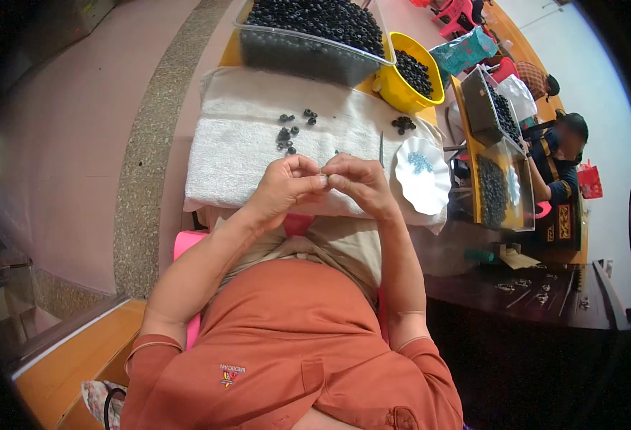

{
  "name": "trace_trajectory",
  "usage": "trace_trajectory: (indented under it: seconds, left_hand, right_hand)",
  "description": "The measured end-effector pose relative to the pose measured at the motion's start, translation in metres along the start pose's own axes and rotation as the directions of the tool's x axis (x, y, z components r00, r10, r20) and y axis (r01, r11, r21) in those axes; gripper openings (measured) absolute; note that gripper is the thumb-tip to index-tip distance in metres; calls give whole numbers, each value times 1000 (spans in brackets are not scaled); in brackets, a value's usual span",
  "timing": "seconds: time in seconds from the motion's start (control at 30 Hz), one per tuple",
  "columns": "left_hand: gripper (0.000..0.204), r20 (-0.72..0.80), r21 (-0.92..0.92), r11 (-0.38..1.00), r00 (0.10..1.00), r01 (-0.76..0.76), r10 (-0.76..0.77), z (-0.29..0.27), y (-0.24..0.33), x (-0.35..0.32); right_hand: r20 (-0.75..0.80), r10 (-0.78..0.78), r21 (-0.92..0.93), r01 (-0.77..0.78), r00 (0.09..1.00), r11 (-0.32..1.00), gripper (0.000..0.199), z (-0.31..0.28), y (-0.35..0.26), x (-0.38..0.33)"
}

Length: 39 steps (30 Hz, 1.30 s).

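Head view: left hand (pixel 285 188), right hand (pixel 360 185) pinched together over nubby white towel (pixel 244 136).

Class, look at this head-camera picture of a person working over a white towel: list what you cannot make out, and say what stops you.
1. Head view: the item pinched between the left hand and right hand is too small and covered by fingertips.
2. The clear bin of black rings is cut off by the top edge.
3. The bluish pieces on the white scalloped dish are too small to identify.
4. The co-worker's hands are hidden behind trays.
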<state>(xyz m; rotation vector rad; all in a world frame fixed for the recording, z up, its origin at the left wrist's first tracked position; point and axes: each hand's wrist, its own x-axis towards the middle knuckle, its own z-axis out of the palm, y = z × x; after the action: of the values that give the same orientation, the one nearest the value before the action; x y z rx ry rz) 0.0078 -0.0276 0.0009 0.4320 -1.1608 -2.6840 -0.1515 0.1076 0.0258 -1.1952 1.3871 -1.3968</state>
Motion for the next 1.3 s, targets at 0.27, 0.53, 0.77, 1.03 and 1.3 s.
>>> trace_trajectory:
  seconds: [0.27,0.53,0.77,1.03,1.3]
  left_hand:
    - [17,-52,-98,995,998,23,-29,3,2,-2]
    - [22,-47,-191,981,999,-7,-2,8,1,-4]
    - [20,-79,-183,983,997,-17,2,6,-2,-3]
    - [11,-107,-211,976,994,-59,37,5,-10,-2]
    - [11,-133,-243,966,989,-92,61,4,-10,-1]
  right_hand:
    - [3,-109,-43,109,994,993,30,6,7,0]
    - [-57,-231,-249,210,971,945,41,13,17,-3]
    - [-117,-364,-360,302,924,883,38,24,13,1]
    - [-78,-326,-423,265,942,867,41,22,17,-1]
    - [-135,-364,-415,281,922,865,40,29,26,0]
